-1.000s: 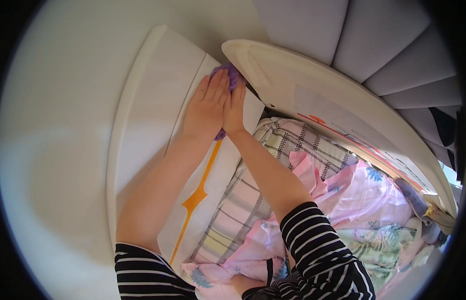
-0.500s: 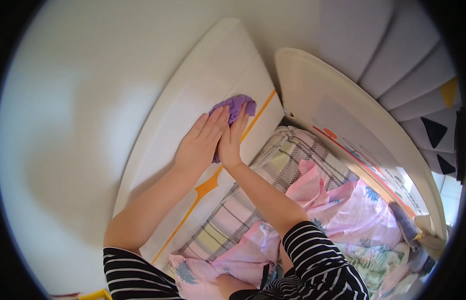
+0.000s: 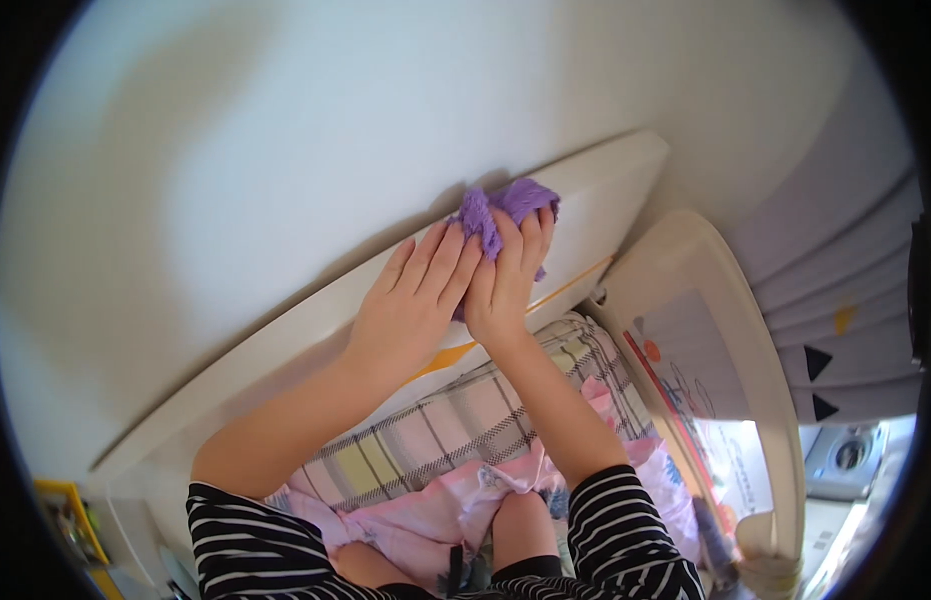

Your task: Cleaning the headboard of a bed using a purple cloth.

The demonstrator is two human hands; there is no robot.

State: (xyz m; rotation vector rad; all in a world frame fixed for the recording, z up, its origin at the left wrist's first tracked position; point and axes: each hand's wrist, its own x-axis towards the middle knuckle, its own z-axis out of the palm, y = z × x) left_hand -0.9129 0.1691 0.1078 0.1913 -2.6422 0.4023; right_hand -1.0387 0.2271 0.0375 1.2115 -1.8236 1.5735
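A crumpled purple cloth (image 3: pixel 531 196) lies against the upper edge of a white bed panel (image 3: pixel 596 190) that carries an orange stripe. My right hand (image 3: pixel 508 275) is on the cloth, its fingers bent over the folds and gripping them. My left hand (image 3: pixel 411 305) lies flat beside it with fingers stretched out, the fingertips reaching the cloth's left edge. The two hands touch near the thumbs. Part of the cloth is hidden under them.
Below the panel is a plaid mattress (image 3: pixel 441 435) with rumpled pink floral bedding (image 3: pixel 436 520). A cream end board (image 3: pixel 676 290) with printed drawings stands at the right. Beyond it hang grey curtains (image 3: pixel 856 300), with a front-loading washing machine (image 3: pixel 844 460) farther off. A white wall (image 3: pixel 316 120) rises behind.
Both hands and the cloth have moved up the panel to its top edge. My view has turned, so the panel lies more level and the washing machine shows at right.
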